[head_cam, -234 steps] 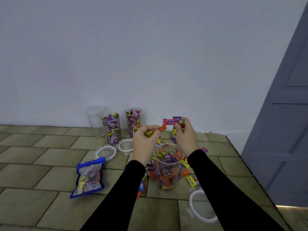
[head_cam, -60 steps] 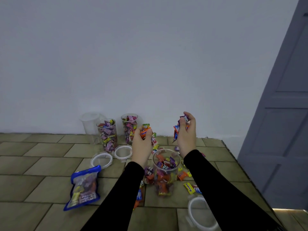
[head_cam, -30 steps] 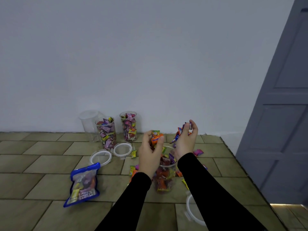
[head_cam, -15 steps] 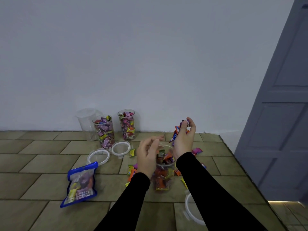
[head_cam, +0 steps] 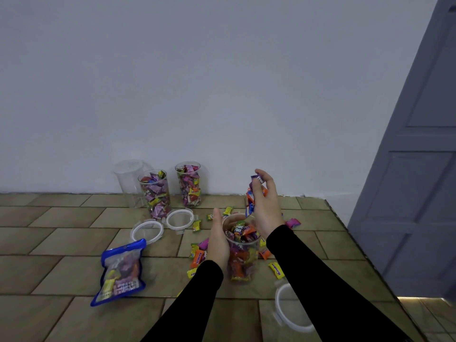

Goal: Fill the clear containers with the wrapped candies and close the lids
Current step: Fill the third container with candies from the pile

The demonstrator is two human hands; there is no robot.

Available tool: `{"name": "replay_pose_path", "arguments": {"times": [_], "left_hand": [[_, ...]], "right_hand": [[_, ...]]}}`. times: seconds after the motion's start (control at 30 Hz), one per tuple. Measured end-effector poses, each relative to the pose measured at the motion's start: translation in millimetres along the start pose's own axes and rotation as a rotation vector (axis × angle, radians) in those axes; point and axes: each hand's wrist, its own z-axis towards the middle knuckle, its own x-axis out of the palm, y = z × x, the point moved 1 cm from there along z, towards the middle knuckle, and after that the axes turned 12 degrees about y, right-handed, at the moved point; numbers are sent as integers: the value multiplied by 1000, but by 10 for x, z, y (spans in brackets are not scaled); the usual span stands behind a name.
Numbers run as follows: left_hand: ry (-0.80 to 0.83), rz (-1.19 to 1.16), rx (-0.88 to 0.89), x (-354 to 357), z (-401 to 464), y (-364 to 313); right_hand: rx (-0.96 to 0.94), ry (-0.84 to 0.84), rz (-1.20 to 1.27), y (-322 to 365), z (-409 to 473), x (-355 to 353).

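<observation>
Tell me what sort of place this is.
Probably a room in a home, worked on at floor level: a tan tiled floor meets a plain white wall, with a grey panelled door at the right. Nothing marks it as a shop or workshop.

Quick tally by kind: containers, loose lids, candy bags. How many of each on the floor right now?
Containers: 4, empty one, two filled by the wall, one between the hands
Loose lids: 3
Candy bags: 1
Total: 8
</observation>
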Motion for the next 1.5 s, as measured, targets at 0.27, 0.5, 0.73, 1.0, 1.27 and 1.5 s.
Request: {"name": "replay_pose_path", "arguments": {"times": [0.27, 0.5, 0.73, 1.0, 1.27, 1.5], "left_hand": [[27, -64, -39, 27, -15, -9], [51, -137, -143, 13, -38, -7], [28, -127, -88, -18, 24, 17], [58, -173, -59, -7, 28, 38], [63, -158, -72, -32, 45, 59], [75, -111, -39, -45, 33, 45]], "right_hand": [[12, 41, 34, 6, -46, -3], [51, 74, 114, 53, -85, 11], [32, 155, 48, 130, -156, 59], [16, 282, 18, 41, -112, 55], [-28, 388, -235, 152, -132, -12], [110, 757, -1198, 384, -135, -103]]}}
